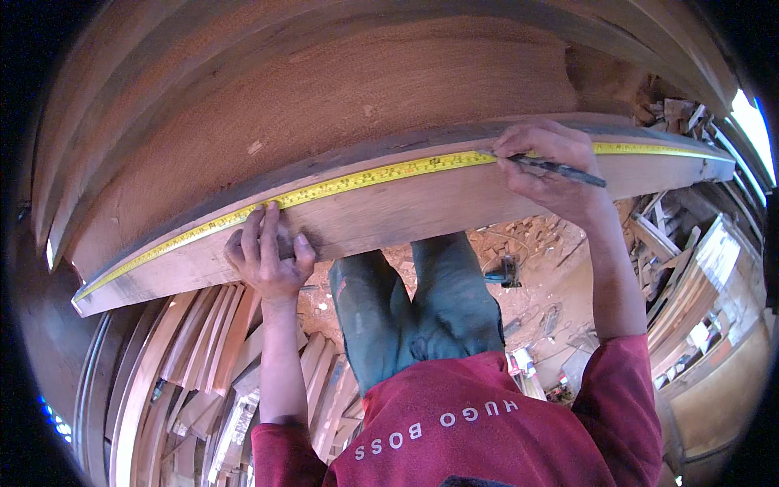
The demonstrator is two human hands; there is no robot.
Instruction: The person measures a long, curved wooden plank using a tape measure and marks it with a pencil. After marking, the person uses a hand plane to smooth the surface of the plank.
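Note:
A long pale wooden board (381, 213) stretches across in front of me, its ends bent by the lens. Along its far edge lies a yellow tape measure blade (393, 172), pulled out over almost the whole length. My left hand (271, 256) rests on the board left of the middle, fingers stretched with their tips against the blade and the thumb apart. In my right hand (556, 158), bent fingers grip a dark pencil (565, 170). Its tip points left and meets the blade, right of the middle. The mark under the tip, if any, is too small to tell.
Behind the board is a broad surface covered in reddish sawdust (389, 89). Cut wooden strips (174, 349) are stacked at lower left, more wood pieces (682, 284) at right. Wood chips (535, 243) litter the floor around a small dark-and-blue object (510, 273).

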